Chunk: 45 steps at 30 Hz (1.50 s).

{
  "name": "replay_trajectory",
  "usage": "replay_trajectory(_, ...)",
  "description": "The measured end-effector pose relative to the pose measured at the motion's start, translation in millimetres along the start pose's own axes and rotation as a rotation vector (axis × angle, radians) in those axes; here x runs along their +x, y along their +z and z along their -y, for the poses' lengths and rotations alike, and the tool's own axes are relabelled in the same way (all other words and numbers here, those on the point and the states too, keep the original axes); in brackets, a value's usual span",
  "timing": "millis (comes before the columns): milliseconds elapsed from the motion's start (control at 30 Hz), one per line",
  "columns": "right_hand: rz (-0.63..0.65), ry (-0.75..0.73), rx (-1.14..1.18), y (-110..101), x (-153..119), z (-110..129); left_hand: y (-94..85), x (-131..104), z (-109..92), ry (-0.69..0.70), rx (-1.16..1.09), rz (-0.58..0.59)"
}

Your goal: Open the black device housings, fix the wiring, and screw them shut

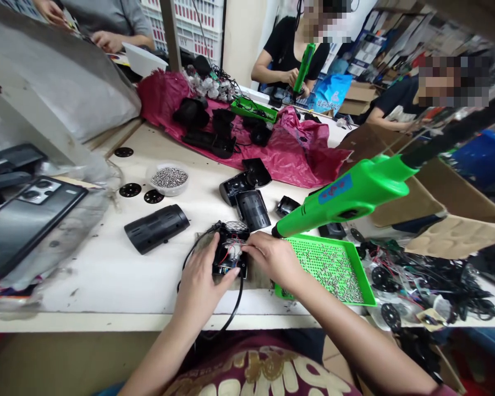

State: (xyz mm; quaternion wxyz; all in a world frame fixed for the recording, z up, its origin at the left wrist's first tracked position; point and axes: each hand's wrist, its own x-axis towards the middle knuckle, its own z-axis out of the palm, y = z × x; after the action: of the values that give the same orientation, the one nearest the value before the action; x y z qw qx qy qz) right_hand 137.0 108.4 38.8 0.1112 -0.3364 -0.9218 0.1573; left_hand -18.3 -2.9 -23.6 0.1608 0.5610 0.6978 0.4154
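An opened black plastic housing [232, 224] lies near the table's front edge, with red and pale wires [231, 248] showing inside it. A black cable [240, 302] runs from it and curves down over the edge. My left hand [202, 275] grips the housing from the left, thumb at the near side and fingers along the far side. At its right side my right hand [274, 258] is closed, with thumb and forefinger pinched on the thin wires. The fingertips partly cover the inside. Close to the right hand hangs a green electric screwdriver [342, 195], its tip pointing down-left.
A green perforated tray [367, 286] of small screws stands right of my hands. Black half-shells [157, 226], a tub of screws [169, 179] and black discs [130, 190] lie around. Tangled wires and parts [429, 280] are at the right, pink plastic [309, 159] behind. Other people sit beyond.
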Motion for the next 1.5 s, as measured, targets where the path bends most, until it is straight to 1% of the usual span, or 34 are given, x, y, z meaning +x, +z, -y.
replay_trajectory(67, 0.001, -0.005, -0.008, -0.5, 2.5, 2.1, -0.8, -0.8, 0.9, -0.017, -0.022, 0.006)
replay_trajectory(167, -0.011, -0.019, -0.018, -1.4, 4.7, 4.1, -3.7, -2.0, 2.8, -0.081, -0.113, 0.030)
replay_trajectory(333, -0.051, -0.034, 0.001, -2.8, 0.0, 4.9, -4.6, -0.3, 0.9, -0.177, -0.199, 0.049)
replay_trajectory(400, -0.065, -0.036, 0.019, -1.7, -3.2, 4.3, -3.5, -0.1, -2.5, -0.209, -0.227, 0.023)
replay_trajectory(433, -0.079, -0.031, 0.029, -0.6, -4.7, 3.8, -3.2, -0.7, -4.7, -0.213, -0.233, -0.011)
replay_trajectory(500, -0.120, -0.003, 0.054, 2.6, -6.8, 2.9, -3.8, -2.8, -9.4, -0.187, -0.208, -0.102)
replay_trajectory(533, -0.144, 0.016, 0.071, 4.6, -7.4, 2.7, -4.6, -4.2, -11.8, -0.152, -0.174, -0.150)
replay_trajectory(633, -0.202, 0.066, 0.158, 11.5, -8.1, 4.7, -7.9, -6.9, -18.5, 0.001, -0.030, -0.246)
replay_trajectory(767, -0.264, 0.108, 0.344, 20.3, -9.7, 13.1, -10.7, -5.9, -25.1, 0.195, 0.107, -0.278)
replay_trajectory(867, -0.281, 0.143, 0.475, 23.3, -13.2, 19.6, -10.4, -4.9, -26.9, 0.286, 0.125, -0.309)
replay_trajectory(933, -0.262, 0.155, 0.542, 23.0, -15.8, 22.9, -9.1, -5.7, -26.3, 0.298, 0.103, -0.321)
replay_trajectory(1033, -0.226, 0.166, 0.603, 20.3, -17.7, 27.3, -6.3, -8.7, -24.7, 0.333, 0.106, -0.304)
replay_trajectory(1100, -0.226, 0.209, 0.655, 18.9, -16.7, 30.1, -4.9, -10.7, -24.3, 0.373, 0.136, -0.295)
replay_trajectory(1167, -0.233, 0.267, 0.747, 18.9, -14.6, 32.3, -4.4, -11.7, -24.7, 0.386, 0.120, -0.292)
replay_trajectory(1267, -0.244, 0.309, 0.862, 22.0, -11.8, 33.3, -4.7, -11.5, -25.8, 0.324, -0.002, -0.297)
replay_trajectory(1400, -0.257, 0.315, 0.904, 27.3, -11.8, 32.7, -5.2, -10.0, -25.5, 0.187, -0.231, -0.319)
replay_trajectory(1467, -0.251, 0.318, 0.903, 27.7, -12.2, 32.5, -6.0, -9.5, -24.7, 0.190, -0.229, -0.333)
replay_trajectory(1500, -0.249, 0.320, 0.895, 27.2, -12.2, 32.1, -6.5, -9.5, -24.3, 0.220, -0.191, -0.342)
